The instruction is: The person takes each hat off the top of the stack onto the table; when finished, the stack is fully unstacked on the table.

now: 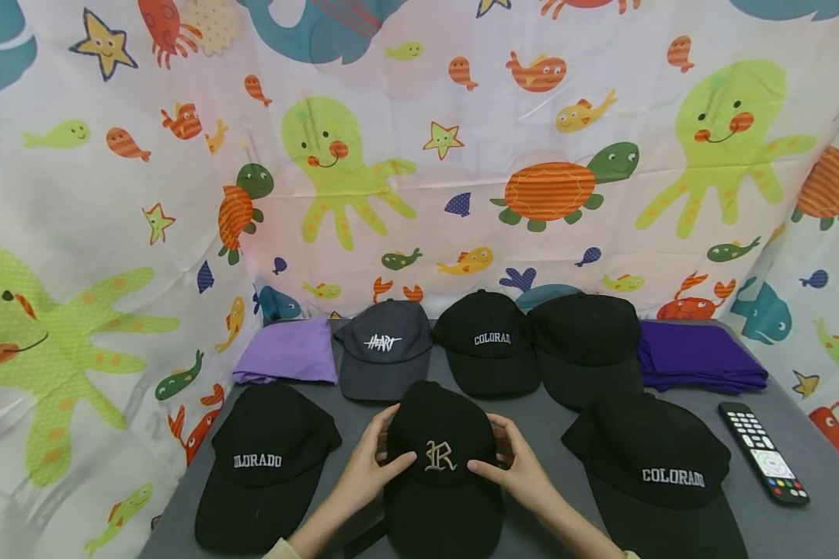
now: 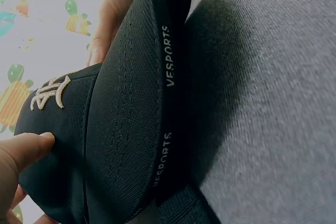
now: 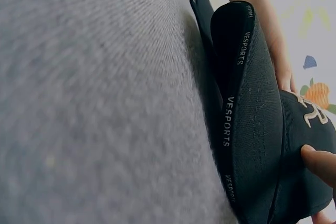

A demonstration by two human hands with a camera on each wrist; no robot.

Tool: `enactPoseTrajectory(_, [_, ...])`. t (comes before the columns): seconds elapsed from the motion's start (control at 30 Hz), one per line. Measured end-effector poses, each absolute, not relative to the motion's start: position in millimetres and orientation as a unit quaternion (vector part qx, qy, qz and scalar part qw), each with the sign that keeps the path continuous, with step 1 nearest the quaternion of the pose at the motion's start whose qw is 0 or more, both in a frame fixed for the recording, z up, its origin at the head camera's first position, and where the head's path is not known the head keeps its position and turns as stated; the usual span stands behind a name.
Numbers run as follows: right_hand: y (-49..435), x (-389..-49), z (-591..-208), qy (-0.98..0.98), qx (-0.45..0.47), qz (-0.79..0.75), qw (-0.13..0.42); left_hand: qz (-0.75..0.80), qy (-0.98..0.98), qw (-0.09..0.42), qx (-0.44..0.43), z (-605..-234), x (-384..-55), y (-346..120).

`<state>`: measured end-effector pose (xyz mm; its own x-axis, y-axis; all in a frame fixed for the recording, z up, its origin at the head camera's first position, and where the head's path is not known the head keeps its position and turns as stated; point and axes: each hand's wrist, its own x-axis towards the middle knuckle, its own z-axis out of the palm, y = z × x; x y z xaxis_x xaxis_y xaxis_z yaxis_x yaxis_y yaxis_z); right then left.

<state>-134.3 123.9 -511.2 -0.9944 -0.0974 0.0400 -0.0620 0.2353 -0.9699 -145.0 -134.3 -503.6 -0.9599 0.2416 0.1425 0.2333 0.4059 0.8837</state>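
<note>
A black baseball cap (image 1: 442, 415) with a beige embroidered letter R stands crown up at the front middle, brim toward me. My left hand (image 1: 376, 458) grips the crown's left side, thumb on the front and fingers behind. On the opposite side my right hand (image 1: 516, 466) holds it the same way. In the left wrist view, white VESPORTS lettering runs along the brim (image 2: 126, 93) edge, and a dark strap (image 2: 184, 208) lies below it. The right wrist view shows the brim (image 3: 257, 124) raised off the grey surface along its edge. Most fingertips are hidden behind the crown.
Black COLORADO caps lie left (image 1: 273, 423), right (image 1: 657, 442) and behind (image 1: 485, 334). A grey HEART cap (image 1: 384, 361) and a plain black cap (image 1: 587, 334) share the back row, between lilac cloth (image 1: 287, 353) and purple cloth (image 1: 699, 357). A remote control (image 1: 762, 454) lies far right.
</note>
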Motion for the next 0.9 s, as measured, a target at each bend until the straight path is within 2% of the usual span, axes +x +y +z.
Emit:
enactPoseTrajectory(0.6, [114.0, -134.8, -513.5, 0.800, -0.065, -0.595, 0.041, 0.556, 0.819, 0.053, 0.136, -506.5, -141.8, -151.4])
enactPoseTrajectory(0.9, [121.9, -132.7, -509.4, 0.803, -0.093, -0.584, 0.065, 0.543, 0.819, 0.073, 0.174, -501.4, -144.9, -154.5])
